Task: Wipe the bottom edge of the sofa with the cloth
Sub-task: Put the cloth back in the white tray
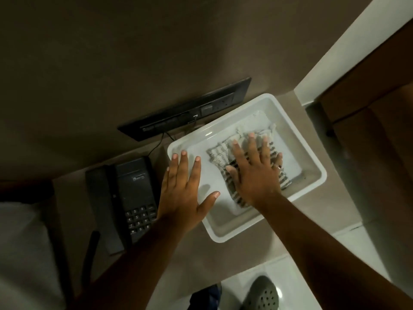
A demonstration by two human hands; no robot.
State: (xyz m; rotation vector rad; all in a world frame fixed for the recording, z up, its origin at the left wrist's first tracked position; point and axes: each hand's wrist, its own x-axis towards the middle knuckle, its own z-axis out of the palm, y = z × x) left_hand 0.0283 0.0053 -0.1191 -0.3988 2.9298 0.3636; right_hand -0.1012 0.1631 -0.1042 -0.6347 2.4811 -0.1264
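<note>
A striped grey-and-white cloth [220,154] lies inside a white plastic tub [312,166] on a brown side table. My right hand [254,173] rests flat on the cloth, fingers spread, pressing it against the tub's floor. My left hand [183,189] lies open over the tub's left rim, fingers apart, holding nothing. No sofa is in view.
A black desk phone [127,198] sits left of the tub, its cord running to a dark wall switch panel [190,110]. White bedding [20,253] is at the far left. A wooden door [375,121] stands on the right. My grey clog [263,294] is on the pale tiled floor.
</note>
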